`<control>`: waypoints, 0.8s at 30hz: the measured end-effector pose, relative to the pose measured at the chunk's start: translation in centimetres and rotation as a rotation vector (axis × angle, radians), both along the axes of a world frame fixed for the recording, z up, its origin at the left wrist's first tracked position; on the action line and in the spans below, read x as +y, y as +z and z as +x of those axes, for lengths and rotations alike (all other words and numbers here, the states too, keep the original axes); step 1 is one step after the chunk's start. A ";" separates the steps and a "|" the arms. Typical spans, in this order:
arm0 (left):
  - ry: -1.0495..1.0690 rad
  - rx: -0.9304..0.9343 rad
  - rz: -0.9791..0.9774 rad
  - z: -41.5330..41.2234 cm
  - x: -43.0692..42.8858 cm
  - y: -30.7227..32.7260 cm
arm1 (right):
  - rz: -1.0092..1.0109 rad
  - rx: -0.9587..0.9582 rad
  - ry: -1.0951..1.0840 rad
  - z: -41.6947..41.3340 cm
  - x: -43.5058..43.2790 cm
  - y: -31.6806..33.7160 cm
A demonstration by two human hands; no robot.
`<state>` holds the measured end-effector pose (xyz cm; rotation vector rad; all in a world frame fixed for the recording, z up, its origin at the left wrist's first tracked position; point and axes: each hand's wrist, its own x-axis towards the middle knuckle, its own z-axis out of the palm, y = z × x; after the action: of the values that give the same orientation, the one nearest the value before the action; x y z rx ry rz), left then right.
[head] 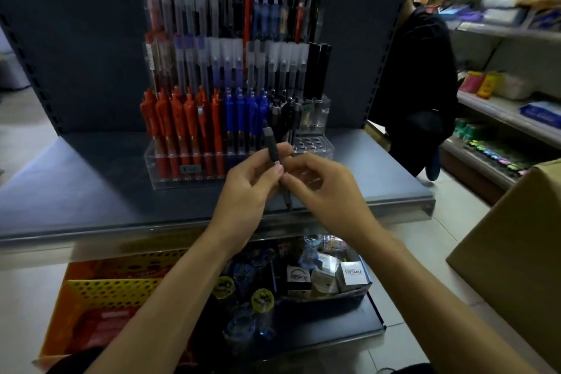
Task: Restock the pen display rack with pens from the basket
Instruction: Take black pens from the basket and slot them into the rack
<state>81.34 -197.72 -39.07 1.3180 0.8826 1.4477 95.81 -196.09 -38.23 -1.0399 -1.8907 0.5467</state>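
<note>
A clear acrylic tiered pen rack (312, 149) stands on a grey metal shelf (91, 179). Before the rack, the left hand (252, 188) and right hand (328, 191) meet, both holding a slim dark pen (271, 146) upright between them. Below the shelf, a yellow perforated plastic basket (115, 291) sits left, a brown cardboard box (516, 246) right.

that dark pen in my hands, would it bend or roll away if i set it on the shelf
Probably stiff: the dark pen looks straight, pinched between the left hand and right hand. Likely light, since a mere pinch holds it. Its slim round barrel could roll on the flat shelf; any clip is unclear.
</note>
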 end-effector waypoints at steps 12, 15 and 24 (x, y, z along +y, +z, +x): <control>0.069 0.273 0.048 -1.1 0.4 0.3 | 0.030 -0.033 -0.050 0.1 1.3 0.9; 0.106 0.479 0.070 -2.5 0.3 0.3 | 0.009 0.121 -0.190 1.0 2.7 1.6; 0.121 0.938 0.171 -4.1 -0.7 -0.1 | 0.004 0.298 -0.273 0.2 6.0 3.8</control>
<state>77.19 -198.46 -39.19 2.1572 1.4630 0.9595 96.05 -190.07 -34.39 -1.1247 -1.4622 0.5062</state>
